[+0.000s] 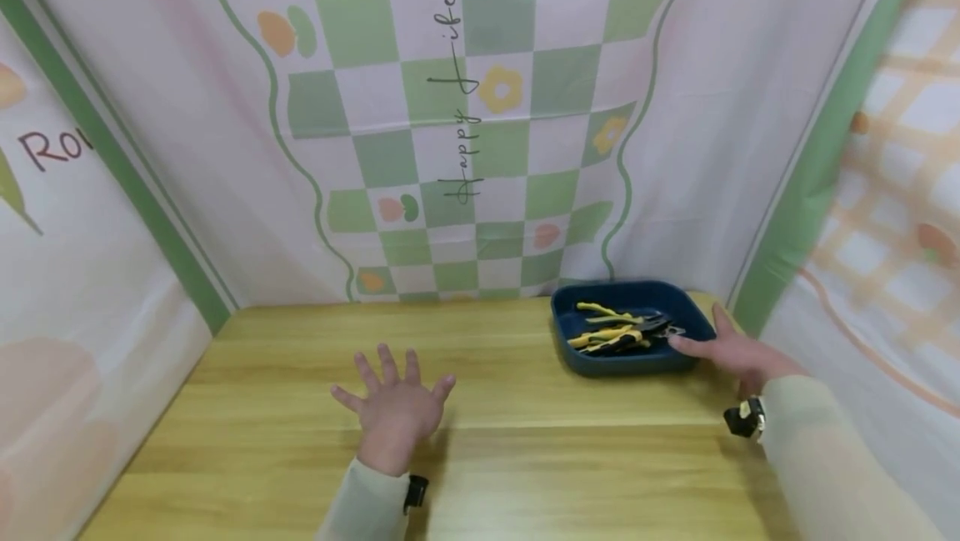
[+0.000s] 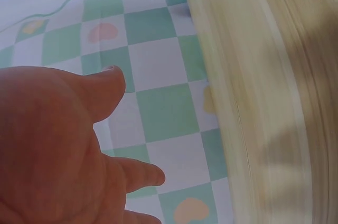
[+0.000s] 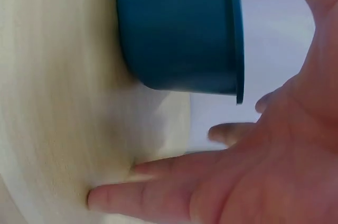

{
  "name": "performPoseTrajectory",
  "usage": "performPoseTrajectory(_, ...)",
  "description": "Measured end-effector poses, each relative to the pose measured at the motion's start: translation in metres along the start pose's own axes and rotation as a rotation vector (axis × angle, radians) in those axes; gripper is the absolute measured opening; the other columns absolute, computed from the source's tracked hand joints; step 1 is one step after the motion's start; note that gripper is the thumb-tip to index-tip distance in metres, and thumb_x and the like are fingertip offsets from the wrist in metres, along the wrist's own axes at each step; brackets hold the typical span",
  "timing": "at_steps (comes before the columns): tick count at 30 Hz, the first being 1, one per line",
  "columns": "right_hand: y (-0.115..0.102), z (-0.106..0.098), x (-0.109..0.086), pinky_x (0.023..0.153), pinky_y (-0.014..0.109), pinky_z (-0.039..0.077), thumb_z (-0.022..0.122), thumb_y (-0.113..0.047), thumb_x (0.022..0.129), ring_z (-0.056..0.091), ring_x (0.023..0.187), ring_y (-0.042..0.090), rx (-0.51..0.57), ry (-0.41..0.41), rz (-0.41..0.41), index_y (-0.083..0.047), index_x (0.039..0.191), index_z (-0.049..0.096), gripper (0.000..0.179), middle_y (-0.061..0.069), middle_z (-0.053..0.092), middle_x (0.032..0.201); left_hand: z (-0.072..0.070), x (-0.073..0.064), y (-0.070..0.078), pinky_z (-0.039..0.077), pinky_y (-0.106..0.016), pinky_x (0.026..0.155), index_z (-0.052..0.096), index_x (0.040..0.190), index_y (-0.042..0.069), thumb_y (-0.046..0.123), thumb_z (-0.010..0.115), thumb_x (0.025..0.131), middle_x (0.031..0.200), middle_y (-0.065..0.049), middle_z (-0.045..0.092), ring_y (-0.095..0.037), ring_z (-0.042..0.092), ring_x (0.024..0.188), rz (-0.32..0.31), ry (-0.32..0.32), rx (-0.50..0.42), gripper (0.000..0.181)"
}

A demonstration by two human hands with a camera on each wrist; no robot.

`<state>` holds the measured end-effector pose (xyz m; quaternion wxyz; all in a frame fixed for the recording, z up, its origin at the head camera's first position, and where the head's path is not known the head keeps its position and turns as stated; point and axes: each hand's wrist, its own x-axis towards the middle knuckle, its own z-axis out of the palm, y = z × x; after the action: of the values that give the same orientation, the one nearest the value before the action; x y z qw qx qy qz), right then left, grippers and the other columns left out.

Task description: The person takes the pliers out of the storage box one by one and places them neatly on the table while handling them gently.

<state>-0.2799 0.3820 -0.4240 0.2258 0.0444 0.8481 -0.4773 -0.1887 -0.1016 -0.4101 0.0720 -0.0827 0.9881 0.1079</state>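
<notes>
A dark blue plastic basin (image 1: 622, 370) stands at the back right of the wooden table, holding several yellow-and-black pliers (image 1: 611, 337). My right hand (image 1: 738, 353) is spread beside the basin's right end, with the thumb by its rim. In the right wrist view the fingers (image 3: 158, 195) are straight, and a gap shows between them and the basin wall (image 3: 179, 34). Left of the basin, my left hand (image 1: 401, 412) hovers over the table with its fingers fanned out and holds nothing. The left wrist view shows its thumb and some fingers (image 2: 140, 174) extended.
The wooden table (image 1: 495, 474) runs back to a curtain (image 1: 525, 149) with green checks and printed lettering. More printed curtains close in the left (image 1: 75, 291) and right sides (image 1: 885, 232). Each wrist carries a small black camera on a band.
</notes>
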Motion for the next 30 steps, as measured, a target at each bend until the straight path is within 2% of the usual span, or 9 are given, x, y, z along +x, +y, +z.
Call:
performPoseTrajectory(6, -0.004, -0.009, 0.005, 0.073, 0.081, 0.037, 0.061, -0.05, 0.097, -0.018, 0.129, 0.067, -0.046, -0.042, -0.009, -0.019, 0.139, -0.045, 0.119, 0.028, -0.043, 0.145, 0.0, 0.0, 0.003, -0.018, -0.08, 0.09, 0.027, 0.158, 0.016, 0.075, 0.025, 0.095, 0.162, -0.023, -0.001, -0.053, -0.016, 0.141, 0.001, 0.003, 0.016, 0.087)
performPoseTrajectory(9, -0.008, -0.013, 0.01, 0.083, 0.082, 0.032, 0.06, -0.051, 0.097, -0.014, 0.129, 0.067, -0.065, -0.083, 0.002, -0.015, 0.14, -0.044, 0.118, 0.033, -0.038, 0.145, 0.0, 0.0, 0.004, -0.017, -0.08, 0.091, 0.027, 0.158, 0.016, 0.075, 0.024, 0.095, 0.162, -0.023, -0.002, -0.053, -0.016, 0.141, -0.002, -0.001, 0.021, 0.087)
performPoseTrajectory(13, -0.009, -0.018, 0.017, 0.09, 0.081, 0.025, 0.06, -0.05, 0.097, -0.01, 0.13, 0.068, -0.082, -0.119, 0.008, -0.01, 0.143, -0.04, 0.117, 0.035, -0.036, 0.146, 0.0, 0.0, 0.004, -0.016, -0.08, 0.091, 0.027, 0.158, 0.015, 0.076, 0.023, 0.095, 0.162, -0.023, -0.004, -0.053, -0.017, 0.14, -0.008, -0.012, 0.027, 0.088)
performPoseTrajectory(22, -0.008, -0.017, 0.018, 0.095, 0.077, 0.027, 0.065, -0.045, 0.096, 0.004, 0.126, 0.074, -0.125, -0.119, -0.021, 0.005, 0.145, -0.031, 0.118, 0.044, -0.025, 0.146, -0.001, -0.001, 0.003, -0.016, -0.081, 0.09, 0.028, 0.158, 0.014, 0.075, 0.025, 0.095, 0.162, -0.023, -0.002, -0.053, -0.016, 0.141, -0.011, -0.025, 0.022, 0.088)
performPoseTrajectory(25, -0.008, -0.018, 0.018, 0.095, 0.075, 0.031, 0.066, -0.044, 0.095, 0.006, 0.126, 0.073, -0.144, -0.118, -0.027, 0.008, 0.144, -0.029, 0.119, 0.046, -0.022, 0.145, -0.002, -0.002, 0.004, -0.017, -0.081, 0.09, 0.03, 0.157, 0.013, 0.075, 0.026, 0.095, 0.162, -0.023, -0.001, -0.053, -0.018, 0.14, -0.013, -0.034, 0.015, 0.088)
performPoseTrajectory(30, -0.012, -0.023, 0.02, 0.091, 0.077, 0.033, 0.067, -0.042, 0.095, 0.002, 0.127, 0.072, -0.171, -0.155, -0.023, 0.003, 0.144, -0.033, 0.12, 0.045, -0.025, 0.144, -0.003, -0.003, 0.003, -0.018, -0.08, 0.089, 0.035, 0.155, 0.012, 0.075, 0.026, 0.095, 0.162, -0.024, 0.0, -0.053, -0.017, 0.14, -0.009, -0.032, 0.01, 0.088)
